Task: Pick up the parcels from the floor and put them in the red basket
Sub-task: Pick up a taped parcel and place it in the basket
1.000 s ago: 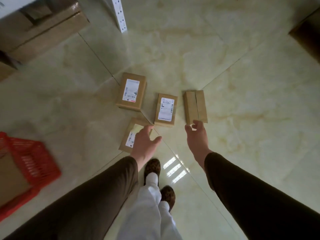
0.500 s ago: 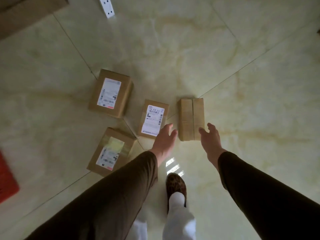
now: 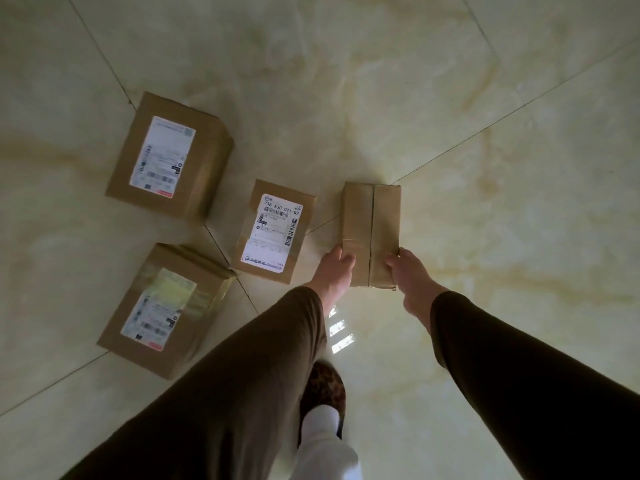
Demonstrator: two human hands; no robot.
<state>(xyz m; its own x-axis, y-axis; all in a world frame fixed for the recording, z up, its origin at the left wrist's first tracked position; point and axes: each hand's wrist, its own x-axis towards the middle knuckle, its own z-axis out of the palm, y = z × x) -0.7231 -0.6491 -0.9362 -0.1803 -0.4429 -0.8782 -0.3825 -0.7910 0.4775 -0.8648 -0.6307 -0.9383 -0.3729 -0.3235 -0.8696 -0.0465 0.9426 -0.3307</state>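
Nearest to you: one patterned shoe (image 3: 325,389) and a white trouser leg (image 3: 323,445) at the bottom of the view, standing on the glossy marbled floor tiles (image 3: 485,133). Your two dark sleeves run up from the bottom corners, the left sleeve (image 3: 242,386) crossing in front of the shoe, the right sleeve (image 3: 519,375) clear of it. Your left hand (image 3: 332,271) and right hand (image 3: 414,275) clamp the near end of the unlabelled parcel (image 3: 371,226) from either side, fingers curled against its faces (lifted or still on the floor, can't tell). To the left, the near labelled parcel (image 3: 166,310) sits on the floor, its label partly under yellowish tape. The middle labelled parcel (image 3: 273,232) lies just beside the held one, apart from it, print readable as 736 A30 021. Farthest, the far labelled parcel (image 3: 169,157) lies upper left, on a tile seam.
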